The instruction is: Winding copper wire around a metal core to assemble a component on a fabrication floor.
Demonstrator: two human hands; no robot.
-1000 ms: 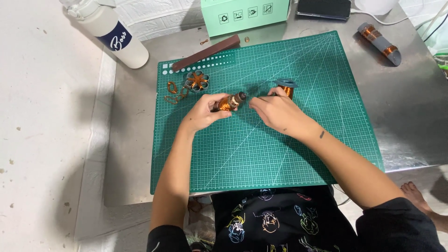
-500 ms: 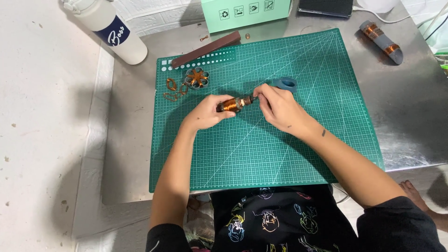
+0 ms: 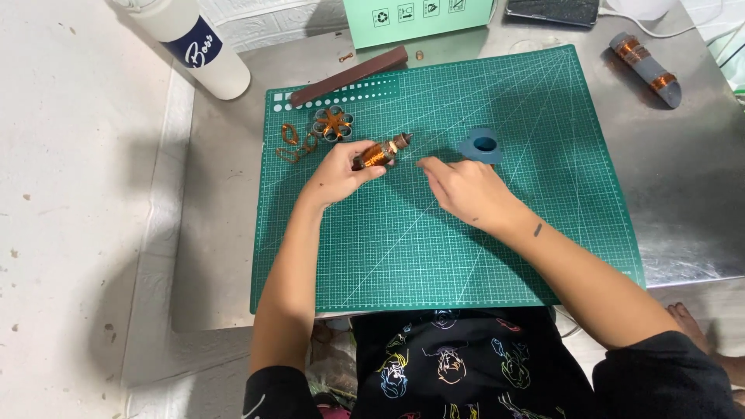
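I log the items as I see them from the head camera.

1. Left hand (image 3: 341,172): fingers closed around a small copper-wound spool (image 3: 379,154), held tilted just above the green cutting mat (image 3: 434,256), its dark tip pointing up and to the right.
2. Right hand (image 3: 466,190): resting low over the mat, fingers drawn together with thumb and forefinger pinched toward the spool; apart from it. I cannot tell whether anything thin sits between the fingertips.
3. Blue-grey ring piece (image 3: 483,145): lying on the mat just beyond the right hand, hole facing up.
4. Flower-shaped grey part with copper loops (image 3: 332,122): on the mat's upper left, beyond the left hand.
5. Loose copper coils (image 3: 291,143): just left of the flower part.
6. Brown bar (image 3: 349,76): lying slantwise across the mat's top left corner.
7. White bottle (image 3: 198,46): on the metal table (image 3: 683,186), left of the mat.
8. Grey holder with copper windings (image 3: 646,68): on the table, far right, well apart from both hands.
9. Green box (image 3: 415,17): at the table's far edge.
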